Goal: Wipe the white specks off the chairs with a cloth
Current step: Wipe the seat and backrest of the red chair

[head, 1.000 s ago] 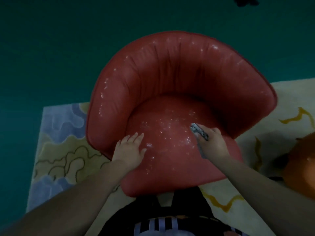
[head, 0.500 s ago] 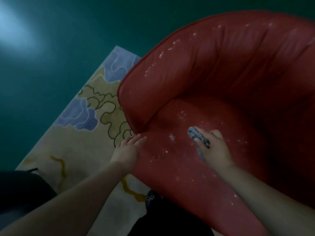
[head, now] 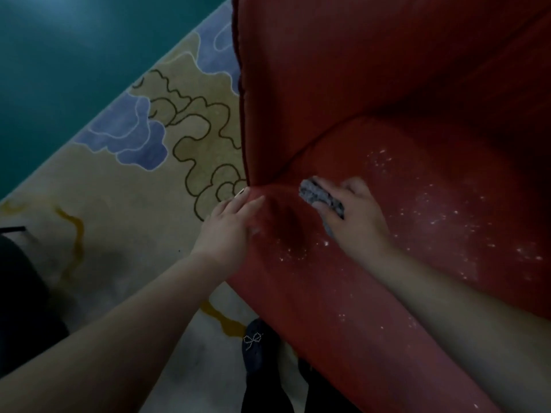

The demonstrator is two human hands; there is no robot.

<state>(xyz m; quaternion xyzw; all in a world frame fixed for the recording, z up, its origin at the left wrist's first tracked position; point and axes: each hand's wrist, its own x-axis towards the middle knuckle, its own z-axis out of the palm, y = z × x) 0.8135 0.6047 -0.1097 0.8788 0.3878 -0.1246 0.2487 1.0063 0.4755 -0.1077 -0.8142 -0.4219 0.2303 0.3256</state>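
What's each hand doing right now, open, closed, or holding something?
Left hand: open, fingers straight, resting on the red chair at the seat's edge.
Right hand: closed around the grey cloth, pressing it on the seat.

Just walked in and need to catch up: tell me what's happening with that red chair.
A person is wiping a red chair. The right hand grips a grey cloth pressed on the seat near its left corner. The left hand rests on the seat's left edge. White specks are scattered across the seat to the right of the cloth. A patterned rug lies underneath.
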